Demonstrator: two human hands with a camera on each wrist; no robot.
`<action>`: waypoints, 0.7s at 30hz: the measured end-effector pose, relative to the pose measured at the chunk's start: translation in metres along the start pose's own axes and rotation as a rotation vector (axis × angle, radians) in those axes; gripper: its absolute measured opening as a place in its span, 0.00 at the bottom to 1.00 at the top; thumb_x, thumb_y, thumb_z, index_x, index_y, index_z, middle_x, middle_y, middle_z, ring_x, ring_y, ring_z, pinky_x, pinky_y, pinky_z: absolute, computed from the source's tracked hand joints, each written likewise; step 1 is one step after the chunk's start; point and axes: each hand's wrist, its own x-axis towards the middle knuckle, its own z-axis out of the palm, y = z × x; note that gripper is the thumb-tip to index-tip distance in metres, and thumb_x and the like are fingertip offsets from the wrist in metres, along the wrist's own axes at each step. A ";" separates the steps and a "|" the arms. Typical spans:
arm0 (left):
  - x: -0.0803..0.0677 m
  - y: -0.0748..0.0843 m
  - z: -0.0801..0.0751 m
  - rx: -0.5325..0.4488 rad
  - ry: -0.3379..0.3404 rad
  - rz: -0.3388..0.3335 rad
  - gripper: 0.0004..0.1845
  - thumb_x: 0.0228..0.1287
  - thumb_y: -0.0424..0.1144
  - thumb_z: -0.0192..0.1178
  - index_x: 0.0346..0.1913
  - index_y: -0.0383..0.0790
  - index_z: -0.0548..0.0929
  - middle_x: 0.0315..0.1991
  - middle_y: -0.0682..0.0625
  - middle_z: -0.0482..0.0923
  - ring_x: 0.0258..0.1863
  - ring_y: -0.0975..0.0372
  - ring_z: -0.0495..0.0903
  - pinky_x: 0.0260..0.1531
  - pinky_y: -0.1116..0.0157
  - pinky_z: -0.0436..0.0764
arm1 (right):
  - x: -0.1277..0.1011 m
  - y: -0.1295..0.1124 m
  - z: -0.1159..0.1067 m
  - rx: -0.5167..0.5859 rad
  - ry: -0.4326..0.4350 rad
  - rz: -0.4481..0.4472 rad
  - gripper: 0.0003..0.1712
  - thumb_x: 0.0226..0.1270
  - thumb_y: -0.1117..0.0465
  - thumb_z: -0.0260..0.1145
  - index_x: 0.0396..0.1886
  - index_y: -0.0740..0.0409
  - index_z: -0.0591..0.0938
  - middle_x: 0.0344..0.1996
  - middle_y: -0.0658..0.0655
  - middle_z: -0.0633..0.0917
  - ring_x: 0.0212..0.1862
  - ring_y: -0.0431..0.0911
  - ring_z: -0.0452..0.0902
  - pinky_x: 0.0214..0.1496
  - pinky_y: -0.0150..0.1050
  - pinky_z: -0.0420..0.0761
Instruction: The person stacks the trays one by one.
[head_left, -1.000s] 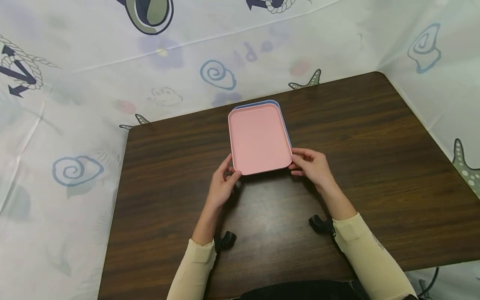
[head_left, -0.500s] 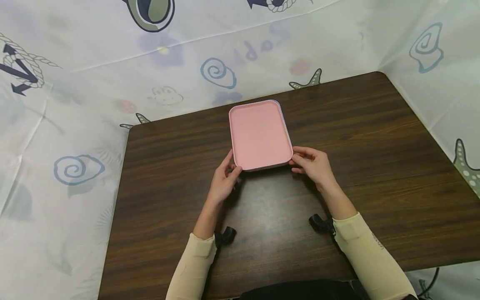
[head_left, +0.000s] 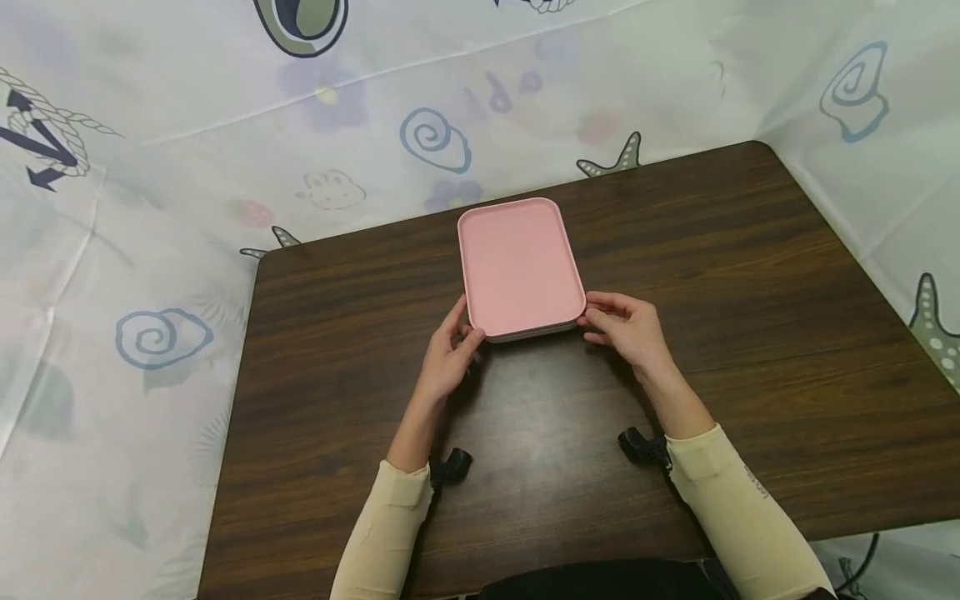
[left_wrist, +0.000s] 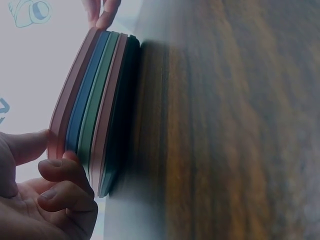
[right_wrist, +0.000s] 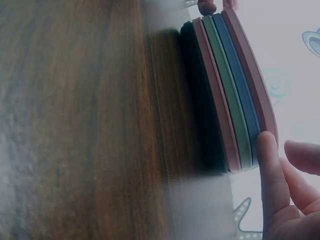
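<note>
A pink tray [head_left: 521, 267] lies on top of a stack of trays on the table. Below it, in the left wrist view, come a blue tray [left_wrist: 86, 95], a green tray [left_wrist: 102, 95], a second pink tray [left_wrist: 111, 100] and a dark green one at the bottom [left_wrist: 106, 182]. My left hand [head_left: 447, 357] pinches the top tray's near left corner, thumb on its rim and curled fingers below. My right hand [head_left: 626, 332] is at the near right corner; in its wrist view a straight finger touches the rim, while the thumb stands slightly off it.
The dark wooden table [head_left: 750, 333] extends around the stack, whose far end lies near the table's back edge. A pale printed cloth [head_left: 225, 150] hangs behind and at the sides. Black wrist mounts [head_left: 641, 447] sit by both sleeves.
The top pink tray has moved slightly away from me and come down onto the stack. The blue edge that showed behind it is covered now. Both hands have followed it slightly.
</note>
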 end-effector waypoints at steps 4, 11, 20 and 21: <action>0.001 -0.001 0.000 0.003 0.002 -0.003 0.35 0.70 0.30 0.58 0.76 0.38 0.57 0.35 0.44 0.72 0.24 0.51 0.71 0.22 0.69 0.71 | 0.000 0.000 0.000 -0.013 0.007 0.004 0.21 0.68 0.71 0.63 0.60 0.75 0.75 0.42 0.62 0.83 0.39 0.45 0.86 0.38 0.37 0.83; -0.002 -0.002 -0.001 0.033 0.005 -0.006 0.33 0.72 0.32 0.57 0.76 0.36 0.58 0.35 0.39 0.74 0.21 0.59 0.69 0.20 0.70 0.71 | -0.002 -0.002 0.000 -0.053 -0.004 0.020 0.21 0.70 0.68 0.63 0.60 0.71 0.77 0.44 0.64 0.83 0.44 0.51 0.85 0.39 0.39 0.83; -0.018 0.001 -0.010 0.052 -0.043 -0.048 0.28 0.73 0.31 0.53 0.73 0.33 0.61 0.41 0.33 0.73 0.17 0.65 0.66 0.19 0.71 0.68 | -0.013 -0.003 -0.011 -0.103 -0.082 0.043 0.25 0.72 0.62 0.62 0.64 0.70 0.73 0.58 0.72 0.77 0.45 0.45 0.85 0.42 0.40 0.83; -0.021 0.002 -0.012 0.063 -0.051 -0.048 0.28 0.73 0.31 0.53 0.73 0.33 0.62 0.41 0.35 0.73 0.17 0.65 0.66 0.19 0.71 0.69 | -0.014 -0.003 -0.013 -0.109 -0.086 0.043 0.25 0.73 0.62 0.62 0.64 0.70 0.73 0.58 0.72 0.76 0.45 0.45 0.85 0.42 0.40 0.83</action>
